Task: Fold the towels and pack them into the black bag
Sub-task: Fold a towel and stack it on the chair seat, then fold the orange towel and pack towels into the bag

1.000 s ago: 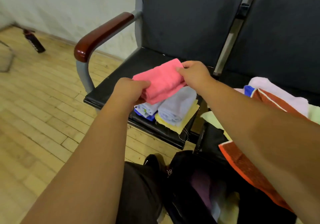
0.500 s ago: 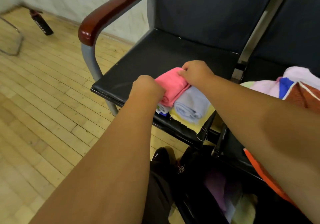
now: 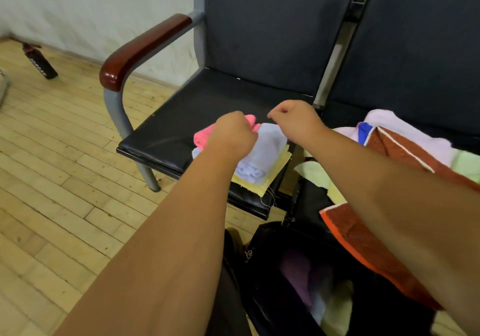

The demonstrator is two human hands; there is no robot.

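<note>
On seat, front right corner: small stack. The pink towel and blue towel lie side by side, touching, on a yellow cloth. More pale cloth peeks out under the pink one.
Why there: likely a staging spot, since that corner is the part of the seat nearest the bag, so folded pieces wait within easy reach.
Left hand: over the seam between the pink and blue towels, knuckles toward the camera, fingers curled under. It touches the pink towel. Whether it grips the towel or only presses it, I cannot tell, as the fingertips are hidden.
Right hand: above the far edge of the stack, clear of the cloth. Fingers are drawn in to the thumb, with nothing seen between them.
Bag: on the floor below the seat's front edge, mouth open. A purple towel and paler ones are already inside.
Heap: on the next seat to the right, unfolded, with lilac, rust-orange and green pieces spilling over the front edge.
Judgement: task is midway. The stack is not yet packed, and the heap is not yet folded.
</note>
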